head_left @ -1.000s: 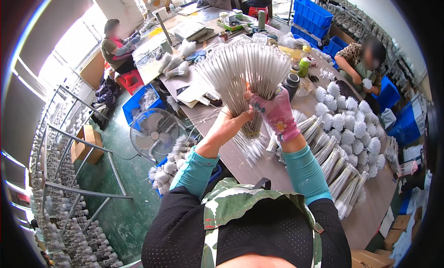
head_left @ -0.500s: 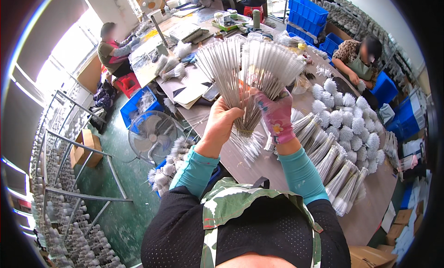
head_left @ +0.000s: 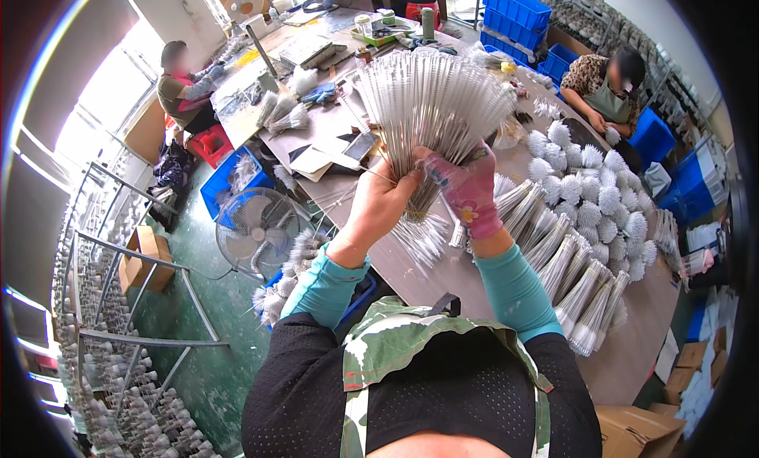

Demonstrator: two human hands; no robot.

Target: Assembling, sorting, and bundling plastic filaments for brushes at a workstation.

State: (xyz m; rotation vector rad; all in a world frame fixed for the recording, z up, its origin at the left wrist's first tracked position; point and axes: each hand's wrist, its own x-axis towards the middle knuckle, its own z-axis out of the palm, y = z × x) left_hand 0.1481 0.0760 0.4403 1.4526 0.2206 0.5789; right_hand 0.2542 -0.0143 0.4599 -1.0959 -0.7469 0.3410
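Note:
A wide fan of thin wire tube brushes (head_left: 435, 94) with white bristled ends is held up before me over the table. My bare left hand (head_left: 378, 205) closes around the lower left of the wire stems. In a pink flowered glove, my right hand (head_left: 468, 191) grips the same stems from the right, its thumb laid across them. Both hands nearly meet at the narrow part of the fan. Below them, loose brushes (head_left: 411, 240) lie on the table. To the right are tied bundles of brushes (head_left: 581, 288), with a heap of round bristle heads (head_left: 589, 193) behind.
A worktable (head_left: 506, 312) stretches away from me. On it lie papers (head_left: 322, 157), blue gloves (head_left: 320, 92) and a green tray (head_left: 383, 37). A floor fan (head_left: 258, 230) and blue bin (head_left: 229, 185) stand left. Co-workers sit on both sides; blue crates (head_left: 514, 19) are stacked behind.
The fan of brushes was split into two parts with a gap; now it forms one continuous spread. My right thumb has come across the stems, and my left hand is slightly lower.

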